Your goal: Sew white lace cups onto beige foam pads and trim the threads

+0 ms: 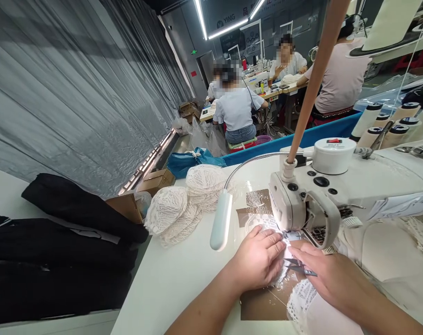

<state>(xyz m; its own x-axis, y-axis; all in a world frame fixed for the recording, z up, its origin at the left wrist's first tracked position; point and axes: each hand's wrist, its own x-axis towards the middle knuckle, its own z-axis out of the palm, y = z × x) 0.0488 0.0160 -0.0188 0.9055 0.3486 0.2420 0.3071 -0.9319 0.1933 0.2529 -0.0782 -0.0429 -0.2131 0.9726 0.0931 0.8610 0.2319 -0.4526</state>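
Forearms (204,298) reach in from the bottom edge, and the left hand (258,258) lies flat, fingers only slightly apart, pinning white lace (267,221) beside the sewing machine (288,204); should that pressure slacken, the lace could skew. Over to the right hand (325,267), fingers closed around small scissors (302,269), blades parted and pointing leftward (awfully near the other hand!): one slip might nick lace or skin.

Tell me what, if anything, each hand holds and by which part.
Right hand: thread snips, by the handle end, blades exposed. Left hand: lying on white lace, no grip visible.
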